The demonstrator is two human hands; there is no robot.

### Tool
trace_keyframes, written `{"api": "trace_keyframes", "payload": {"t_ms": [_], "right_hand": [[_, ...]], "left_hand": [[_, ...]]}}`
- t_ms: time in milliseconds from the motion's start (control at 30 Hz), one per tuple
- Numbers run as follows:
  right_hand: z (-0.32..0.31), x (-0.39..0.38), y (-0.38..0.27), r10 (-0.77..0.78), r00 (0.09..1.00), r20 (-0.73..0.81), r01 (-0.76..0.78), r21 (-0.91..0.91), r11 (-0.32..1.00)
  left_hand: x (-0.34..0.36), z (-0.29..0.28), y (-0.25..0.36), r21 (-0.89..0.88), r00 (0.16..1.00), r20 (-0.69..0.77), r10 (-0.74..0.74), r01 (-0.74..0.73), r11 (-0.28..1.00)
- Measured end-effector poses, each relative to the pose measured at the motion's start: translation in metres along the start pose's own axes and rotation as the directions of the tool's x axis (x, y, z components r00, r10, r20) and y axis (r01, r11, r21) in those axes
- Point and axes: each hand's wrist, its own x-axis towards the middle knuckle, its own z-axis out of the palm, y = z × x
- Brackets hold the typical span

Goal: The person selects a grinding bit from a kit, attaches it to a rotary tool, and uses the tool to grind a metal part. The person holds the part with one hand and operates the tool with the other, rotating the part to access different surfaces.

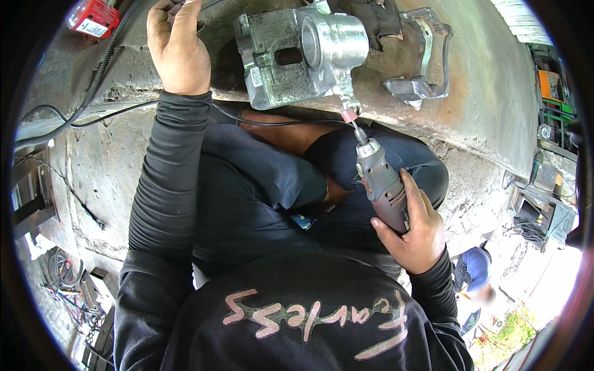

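My right hand (417, 232) is wrapped round a grey rotary tool (382, 182), which points away from me. The pinkish grinding bit (349, 115) at its tip is at the near lug of a silvery metal brake caliper (278, 80); whether they touch I cannot tell. The caliper lies on the worn concrete surface, its round cylinder to the right. To its left is my left hand (180, 55), fingers curled at the upper edge of the picture. Something dark shows by those fingers, too cut off to name.
A metal caliper bracket (427, 86) and a dark crumpled cloth (378, 18) lie right of the caliper. At far left are a red object with a white label (93, 17) and a ribbed black hose (99, 77). A thin cord (272, 123) crosses my legs. Another person (473, 272) is at lower right.
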Motion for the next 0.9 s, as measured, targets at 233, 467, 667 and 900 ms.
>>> {"api": "trace_keyframes", "payload": {"t_ms": [233, 467, 667, 900], "right_hand": [[-0.001, 0.005, 0.004, -0.01, 0.999, -0.052, 0.009, -0.003, 1.0], [-0.004, 0.003, 0.002, 0.01, 1.0, -0.021, -0.009, 0.037, 0.999], [0.003, 0.001, 0.006, 0.026, 0.999, -0.044, -0.025, 0.02, 0.999], [0.007, -0.002, 0.006, 0.009, 1.0, -0.011, -0.009, 0.02, 1.0]], "left_hand": [[-0.001, 0.004, 0.001, -0.236, 0.993, -0.015, -0.115, 0.108, 0.966], [0.001, -0.005, 0.002, 0.082, 0.998, 0.064, -0.026, 0.021, 0.996], [0.0, 0.003, 0.0, -0.563, 0.909, 0.023, -0.417, 0.356, 0.745], [-0.001, -0.002, 0.001, -0.051, 0.998, 0.023, -0.06, 0.061, 0.997]]}}
